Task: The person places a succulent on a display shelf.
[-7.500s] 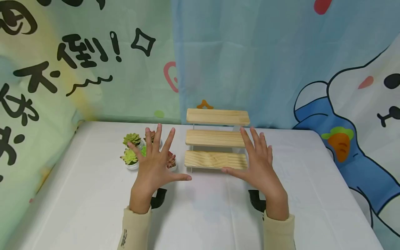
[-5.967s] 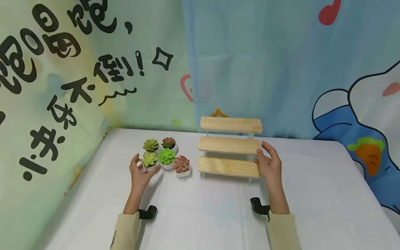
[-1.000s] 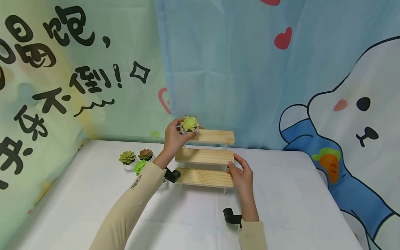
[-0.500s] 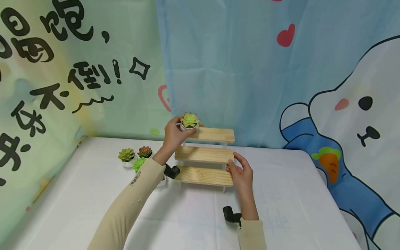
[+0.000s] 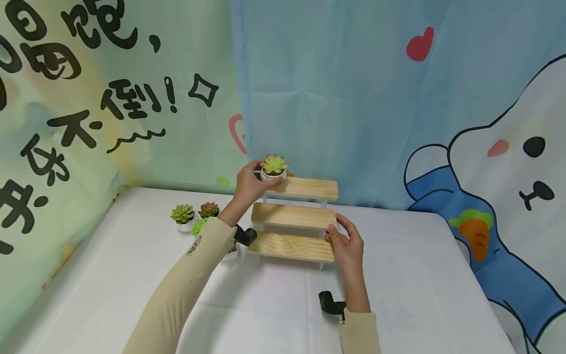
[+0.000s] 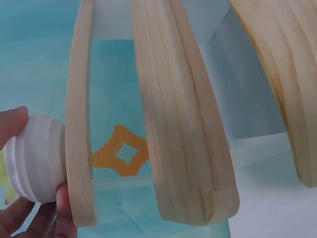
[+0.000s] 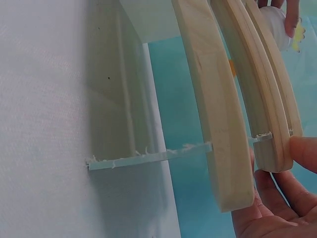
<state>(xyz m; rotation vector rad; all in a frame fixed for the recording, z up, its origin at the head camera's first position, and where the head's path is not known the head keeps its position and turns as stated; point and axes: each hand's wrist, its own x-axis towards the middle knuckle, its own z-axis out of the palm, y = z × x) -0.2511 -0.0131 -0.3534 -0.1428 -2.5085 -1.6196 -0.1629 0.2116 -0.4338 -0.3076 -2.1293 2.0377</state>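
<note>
Succulent in a white pot [image 5: 273,169] is in your left hand [image 5: 249,188], whose fingers curl round the pot, parted only by its width; its base meets the top board [image 5: 311,188] near the left end. Your right hand [image 5: 348,247] pinches the middle board's [image 5: 294,215] right end, fingers nearly together. You have the wooden stand [image 5: 292,247] near the surface's [image 5: 420,275] far edge. Four more potted succulents [image 5: 183,214] cluster between it and the far left corner, one mostly behind your left sleeve [image 5: 177,285].
</note>
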